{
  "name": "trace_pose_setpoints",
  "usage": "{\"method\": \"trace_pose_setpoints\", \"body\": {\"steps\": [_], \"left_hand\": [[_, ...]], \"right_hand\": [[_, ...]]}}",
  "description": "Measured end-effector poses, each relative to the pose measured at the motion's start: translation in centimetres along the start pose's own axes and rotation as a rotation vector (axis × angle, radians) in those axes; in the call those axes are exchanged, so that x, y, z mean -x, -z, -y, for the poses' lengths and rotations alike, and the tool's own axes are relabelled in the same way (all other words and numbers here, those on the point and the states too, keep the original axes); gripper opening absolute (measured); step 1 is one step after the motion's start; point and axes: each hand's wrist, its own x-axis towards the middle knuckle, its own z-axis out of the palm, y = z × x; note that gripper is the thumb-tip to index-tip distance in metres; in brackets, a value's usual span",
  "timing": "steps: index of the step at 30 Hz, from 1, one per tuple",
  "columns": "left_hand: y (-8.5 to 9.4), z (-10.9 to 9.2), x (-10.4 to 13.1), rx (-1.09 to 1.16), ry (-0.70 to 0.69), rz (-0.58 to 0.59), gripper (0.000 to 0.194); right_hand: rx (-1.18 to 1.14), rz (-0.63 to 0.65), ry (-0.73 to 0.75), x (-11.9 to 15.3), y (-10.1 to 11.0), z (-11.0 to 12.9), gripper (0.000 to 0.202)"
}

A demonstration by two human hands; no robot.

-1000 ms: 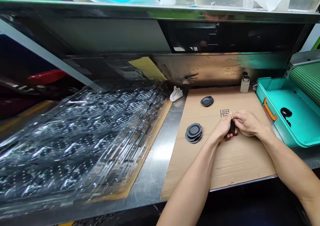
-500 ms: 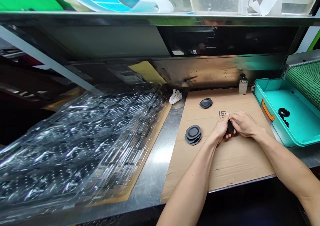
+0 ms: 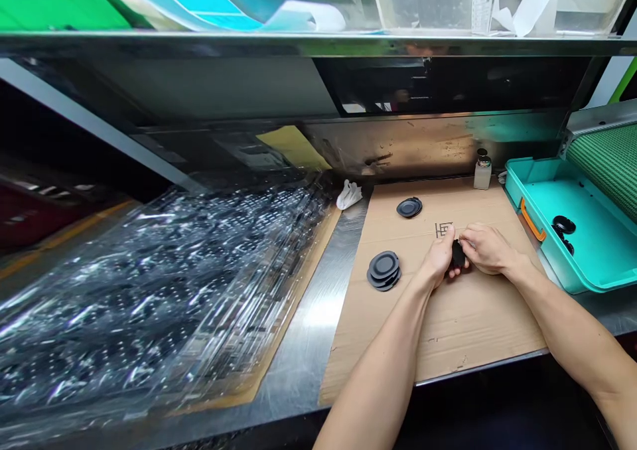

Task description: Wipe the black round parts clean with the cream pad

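Between my two hands, above the cardboard sheet (image 3: 478, 317), is a black round plastic part (image 3: 457, 253). My left hand (image 3: 440, 254) is closed around it, thumb on top and fingers underneath. The bent fingers of my right hand (image 3: 484, 245) pinch at its right edge; whether they grip the part itself or something small on it is hidden. To the left of my hands lies a small stack of dark grey round plastic discs (image 3: 384, 269). Farther back on the cardboard rests another dark disc pile (image 3: 409, 207).
A teal tray (image 3: 592, 284) with an orange latch holds several black parts (image 3: 564, 224) on the right. Behind stands a small bottle (image 3: 482, 172). Clear plastic trays (image 3: 164, 291) fill the left side, beside a crumpled white tissue (image 3: 349, 195). A metal shelf edge (image 3: 298, 44) spans overhead.
The view has shifted very slightly. Both hands stay in the same place around the black part, with almost no finger movement visible.
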Motion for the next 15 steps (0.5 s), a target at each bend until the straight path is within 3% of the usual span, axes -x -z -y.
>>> {"method": "trace_pose_setpoints", "body": {"steps": [6,11,15], "left_hand": [[-0.3,0.3,-0.1,-0.021,-0.049,-0.026,0.072],[-0.2,0.2,0.1,0.046,-0.022,-0.046,0.07],[0.6,-0.6,0.2,0.281,0.089,-0.08,0.07]], "right_hand": [[-0.011,-0.047,-0.004,-0.1,0.1,0.3,0.025],[0.006,0.066,-0.053,0.1,-0.2,-0.6,0.023],[-0.076,-0.101,-0.125,0.1,-0.2,-1.9,0.021]]}}
